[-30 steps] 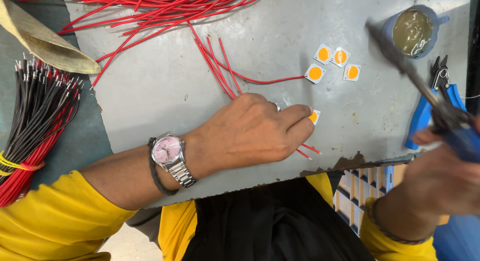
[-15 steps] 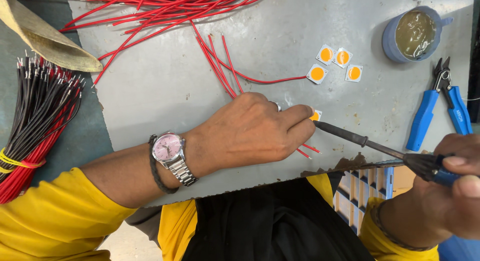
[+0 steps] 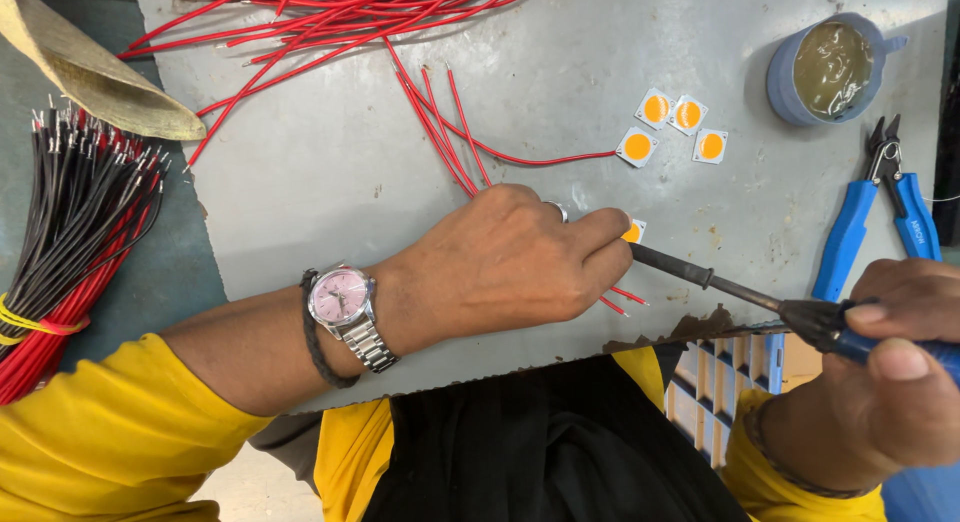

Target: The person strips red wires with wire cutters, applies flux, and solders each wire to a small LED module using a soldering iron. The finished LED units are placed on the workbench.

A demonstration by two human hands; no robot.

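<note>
No packages, labels, signs or screens – none discernible, at least.

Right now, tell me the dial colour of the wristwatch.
Pink dial on the steel-banded wristwatch, clearest in the head view.

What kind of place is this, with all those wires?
Probably a small electronics workbench. The right hand holds a soldering iron, loose red wires lie on the grey metal sheet, and little square chips with orange centres sit by blue cutters.

5 small square chips (image 3: 658,109), 1 soldering iron (image 3: 740,292), 1 blue-handled cutter (image 3: 880,217), 1 round paste tin (image 3: 830,67), 1 wristwatch (image 3: 342,300).
</note>
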